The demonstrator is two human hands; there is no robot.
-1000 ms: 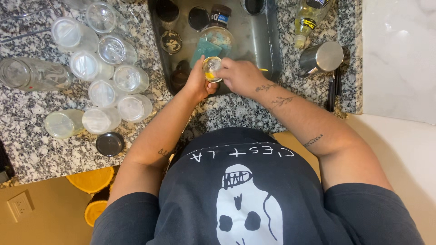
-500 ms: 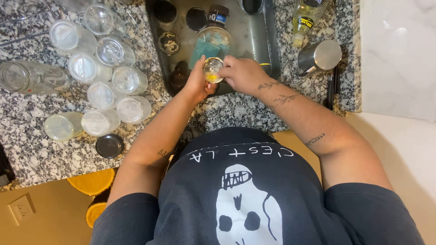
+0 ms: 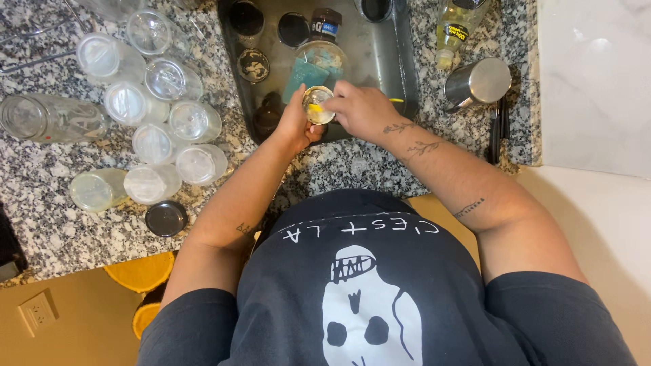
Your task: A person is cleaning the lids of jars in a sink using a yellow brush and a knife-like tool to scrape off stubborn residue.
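Ten or so clear jars (image 3: 154,144) stand washed, mouths down, on the counter (image 3: 61,230) to my left. Over the sink (image 3: 400,61), my left hand (image 3: 296,126) is wrapped around a small jar (image 3: 317,105) while my right hand (image 3: 361,108) pinches a yellow sponge (image 3: 317,107) inside it. Several dark jars (image 3: 253,65) wait in the basin, unwashed I judge.
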